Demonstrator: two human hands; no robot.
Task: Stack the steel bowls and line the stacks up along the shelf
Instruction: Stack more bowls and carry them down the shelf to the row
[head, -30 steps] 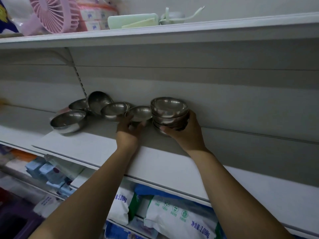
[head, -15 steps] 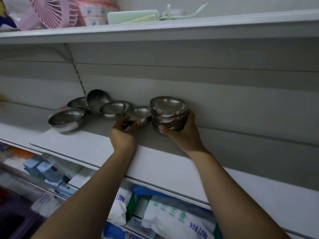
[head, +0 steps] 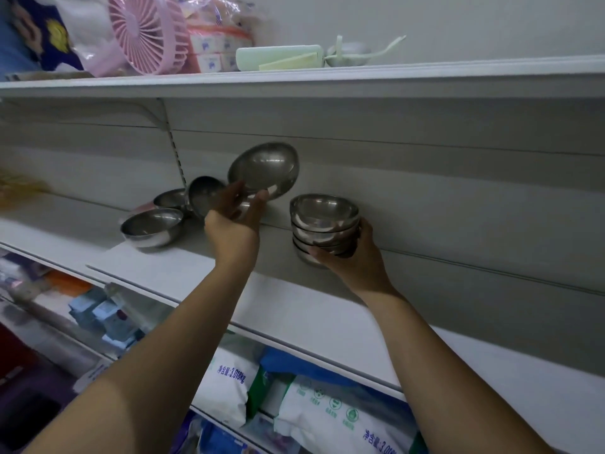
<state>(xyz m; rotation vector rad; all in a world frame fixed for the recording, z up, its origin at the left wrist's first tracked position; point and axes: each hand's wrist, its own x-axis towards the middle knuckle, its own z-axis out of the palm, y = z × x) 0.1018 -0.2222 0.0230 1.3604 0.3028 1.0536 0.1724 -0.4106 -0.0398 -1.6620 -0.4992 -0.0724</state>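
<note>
Gripping the stack [head: 322,217] from its right side, the right hand [head: 357,260] curls round it. The stack stands on the shelf [head: 183,267]. Left of the stack, above its rim, the left hand [head: 234,224] holds one tilted bowl [head: 263,170]. Further left of the stack, loose bowls [head: 152,226] rest on the shelf.

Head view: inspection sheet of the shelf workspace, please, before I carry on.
Surface: white shelf, panelled wall behind.
Job's things: bowl stack standing on the shelf; one steel bowl held tilted in the air; loose bowls at left, one leaning on edge.
Clutter: nothing seen.
Hands: left hand grips the steel bowl; right hand holds the bowl stack.
Cables: nothing seen.
Surroundings: pink fan on the shelf above; bags below.
</note>
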